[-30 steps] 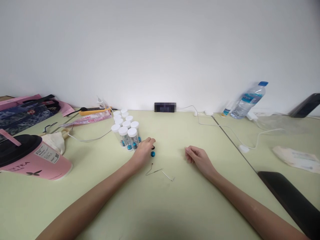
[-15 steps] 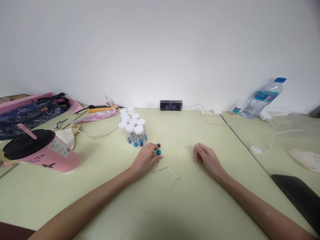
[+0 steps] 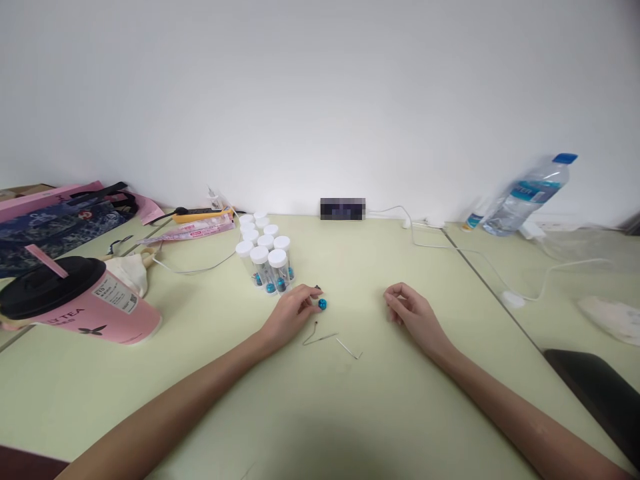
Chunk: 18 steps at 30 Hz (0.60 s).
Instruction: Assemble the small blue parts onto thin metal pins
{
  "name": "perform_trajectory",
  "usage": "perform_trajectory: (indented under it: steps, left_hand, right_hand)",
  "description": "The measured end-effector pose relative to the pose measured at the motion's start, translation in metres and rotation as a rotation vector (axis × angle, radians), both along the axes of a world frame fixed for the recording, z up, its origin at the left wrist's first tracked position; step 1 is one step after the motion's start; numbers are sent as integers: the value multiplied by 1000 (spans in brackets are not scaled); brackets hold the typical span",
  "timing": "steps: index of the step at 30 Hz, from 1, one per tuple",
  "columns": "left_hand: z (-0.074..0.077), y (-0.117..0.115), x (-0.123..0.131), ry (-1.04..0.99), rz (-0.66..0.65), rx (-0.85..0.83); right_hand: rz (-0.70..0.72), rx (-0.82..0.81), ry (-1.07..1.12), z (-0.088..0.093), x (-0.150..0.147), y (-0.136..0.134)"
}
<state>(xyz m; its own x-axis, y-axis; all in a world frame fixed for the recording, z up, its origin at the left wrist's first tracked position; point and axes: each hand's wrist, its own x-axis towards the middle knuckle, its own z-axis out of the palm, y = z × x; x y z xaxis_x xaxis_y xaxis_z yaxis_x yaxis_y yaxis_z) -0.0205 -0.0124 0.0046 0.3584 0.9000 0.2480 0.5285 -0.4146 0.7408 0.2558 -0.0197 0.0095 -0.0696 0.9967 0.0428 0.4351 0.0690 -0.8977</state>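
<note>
My left hand (image 3: 291, 312) rests on the table with thumb and index finger closed around a small round blue piece (image 3: 323, 305) with dark spots. By the index fingertip sits a small dark piece (image 3: 317, 288), partly hidden. Just below this hand lie a bent thin metal rod (image 3: 320, 339) and a second thin L-shaped metal rod (image 3: 347, 348). My right hand (image 3: 411, 312) is loosely curled over the table, and nothing shows in its fingers. Left of centre stands a group of clear tubes with white caps (image 3: 277, 259), holding blue and dark pieces.
A pink drink cup (image 3: 120, 307) with a black lid stands at the left. Behind it lie a dark patterned bag (image 3: 55, 230) and a pink packet (image 3: 197, 230). A water bottle (image 3: 525, 200) leans at the right wall, near a white cable (image 3: 470, 251). A dark display (image 3: 343, 209) stands at the back.
The blue piece has shifted slightly right, while my left thumb has drawn in a little. My right index finger has lifted and bent slightly more.
</note>
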Motion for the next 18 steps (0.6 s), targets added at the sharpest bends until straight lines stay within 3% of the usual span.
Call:
perform_trajectory:
  steps: [7,13,18]
  left_hand:
    - [5,-9,-7,162,46,50]
    - [1,-11,-6,365,20,182]
    - [-2,-13,-3,471,-105,245]
  right_hand:
    - [199,186,-378,4,-8,-7]
    - [258,249,-531,1,-11,-11]
    - [296,286,-588,0,-12,-13]
